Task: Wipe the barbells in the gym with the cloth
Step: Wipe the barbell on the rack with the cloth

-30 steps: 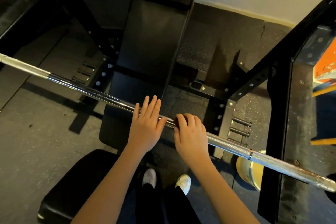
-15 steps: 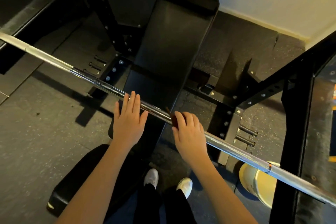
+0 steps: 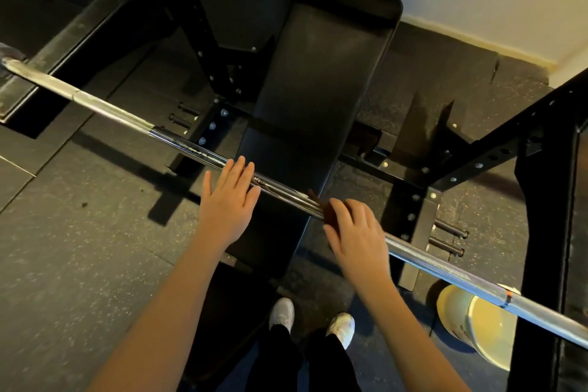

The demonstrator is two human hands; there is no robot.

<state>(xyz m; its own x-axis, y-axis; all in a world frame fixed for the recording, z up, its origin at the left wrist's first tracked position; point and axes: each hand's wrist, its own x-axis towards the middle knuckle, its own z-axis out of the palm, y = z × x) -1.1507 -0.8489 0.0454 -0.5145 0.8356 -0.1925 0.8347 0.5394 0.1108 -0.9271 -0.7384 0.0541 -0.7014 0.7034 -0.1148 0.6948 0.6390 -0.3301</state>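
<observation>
The barbell (image 3: 445,267) lies across the rack (image 3: 541,200), slanting over the black bench (image 3: 321,89), and the person stands just behind its middle. The left hand (image 3: 227,204) rests on the smooth centre of the bar with fingers straight and flat, holding nothing; it looks to be steadying the bar. The right hand (image 3: 356,235), a little blurred, has its fingers curled over the bar, gripping a dark cloth (image 3: 319,202) against it. Only a corner of the cloth shows past the fingertips.

I'd judge this a wiping stroke on the centre section. To do it well, wrap the cloth right round the shaft rather than only over the top, and run long, firm strokes. The knurled stretch to the right will likely want more pressure, since grime sits in the grooves. The flat hand should stop the bar rolling.
</observation>
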